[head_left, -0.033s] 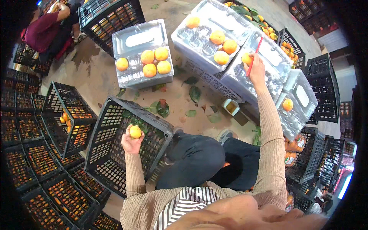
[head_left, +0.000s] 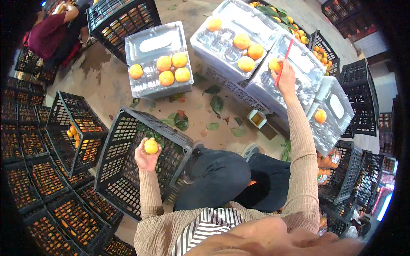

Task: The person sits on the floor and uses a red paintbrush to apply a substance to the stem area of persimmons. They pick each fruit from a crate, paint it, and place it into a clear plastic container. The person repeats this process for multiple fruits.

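Left hand is palm-up, fingers curled round the yellow fruit, over the crate; grip looks light but secure. Right hand has the red stick between its fingers, fingertips at the orange fruit over the clear tray; can't tell whether that fruit is pinched or only touched. Handling: watch the stick. Its upper end reaches over the lid, so I'd angle it to keep both ends off plastic and skin. Pads on the fruit, no nails, low squeeze; skin probably marks easily. Any move at the tray: straight up or down, no dragging over the ridges, as thin plastic likely flexes. Left: cradle, don't clamp, stay clear of the crate's rim.
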Demonstrator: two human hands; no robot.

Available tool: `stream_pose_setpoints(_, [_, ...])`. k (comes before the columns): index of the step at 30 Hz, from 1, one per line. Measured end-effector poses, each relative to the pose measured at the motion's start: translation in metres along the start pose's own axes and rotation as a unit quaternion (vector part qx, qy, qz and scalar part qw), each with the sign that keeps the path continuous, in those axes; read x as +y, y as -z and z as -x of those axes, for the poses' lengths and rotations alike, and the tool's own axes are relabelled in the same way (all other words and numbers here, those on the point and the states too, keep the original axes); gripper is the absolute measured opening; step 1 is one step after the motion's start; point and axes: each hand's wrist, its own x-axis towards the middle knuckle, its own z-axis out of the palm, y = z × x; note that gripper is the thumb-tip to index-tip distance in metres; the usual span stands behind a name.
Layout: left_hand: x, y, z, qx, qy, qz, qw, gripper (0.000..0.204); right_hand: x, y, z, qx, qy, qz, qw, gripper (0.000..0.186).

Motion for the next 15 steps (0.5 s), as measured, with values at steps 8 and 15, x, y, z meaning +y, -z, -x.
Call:
stream_pose_setpoints(8, [-0.08, -0.204, -0.011, -0.179, 0.053, -0.299, 0.936, 0.02, -0.096, 0.072, 0.057, 0.003, 0.081, -0.205, 0.975, 0.049])
stream_pose_setpoints(15, [-0.147, -0.279, -0.005, -0.36, -0.05, -0.364, 0.858, 0.04, -0.123, 0.101, 0.091, -0.023, 0.095, -0.27, 0.958, 0.049])
